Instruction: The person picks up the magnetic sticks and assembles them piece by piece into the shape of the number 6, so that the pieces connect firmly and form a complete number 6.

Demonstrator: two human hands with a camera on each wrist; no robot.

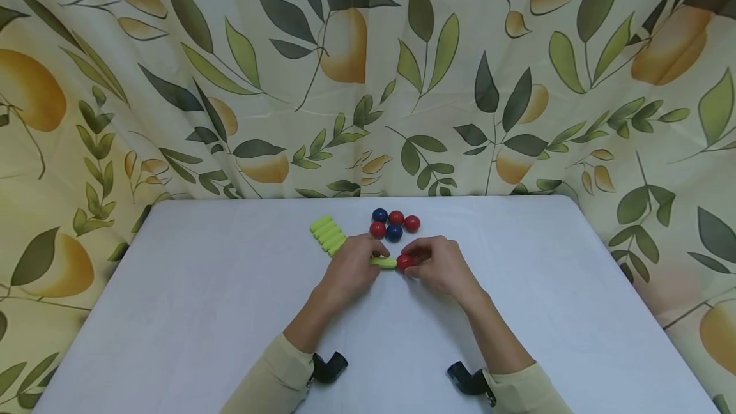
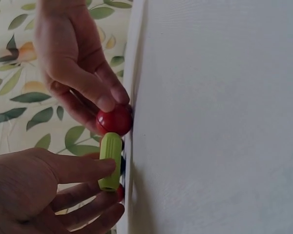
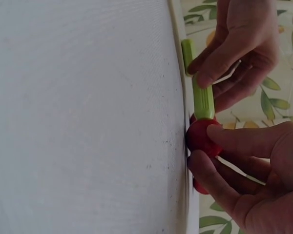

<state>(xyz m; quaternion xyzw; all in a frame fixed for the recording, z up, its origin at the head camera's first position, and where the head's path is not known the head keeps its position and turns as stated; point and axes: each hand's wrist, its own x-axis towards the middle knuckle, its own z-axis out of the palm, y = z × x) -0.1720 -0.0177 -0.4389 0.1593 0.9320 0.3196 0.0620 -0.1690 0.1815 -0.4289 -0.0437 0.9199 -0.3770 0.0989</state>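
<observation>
Head view shows the left hand (image 1: 352, 265) pinching a green stick (image 1: 384, 263) and the right hand (image 1: 441, 266) grasping a red ball (image 1: 405, 262) in its fingers, both pieces between the hands over the white table (image 1: 201, 305), near five other balls (image 1: 394, 232). Both wrist views show the stick's end against the ball, so good work here probably means lining the stick up with the ball's centre, pushing evenly along that line and leaving fingertips clear of the joint.

A cream curtain (image 1: 425, 165) printed with orange fruit (image 1: 345, 50) and green leaves (image 1: 446, 50) hangs right behind the white table (image 1: 195, 299), whose far corners look rounded from here.
</observation>
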